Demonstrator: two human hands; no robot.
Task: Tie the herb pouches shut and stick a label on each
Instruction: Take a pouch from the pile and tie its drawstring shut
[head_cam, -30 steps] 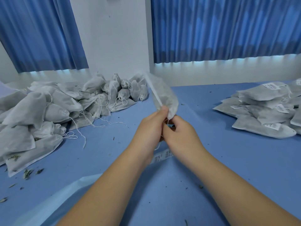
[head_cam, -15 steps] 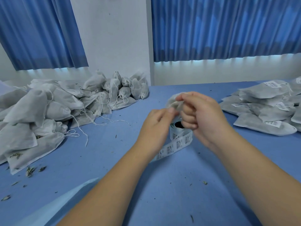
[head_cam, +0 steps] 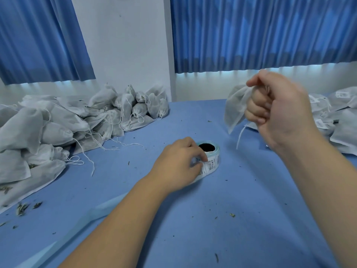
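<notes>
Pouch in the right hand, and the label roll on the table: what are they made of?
Pouch: likely thin non-woven fabric, matte grey-white; it hangs limp and softly creased from the right hand. Label roll: probably paper stickers, matte white with black print, on a pale blue backing strip; the left hand pinches it.

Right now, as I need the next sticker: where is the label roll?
Head view: the label roll sits mid-table on the blue cloth, at the fingertips of the left hand, below and left of the pouch held by the right hand.
</notes>
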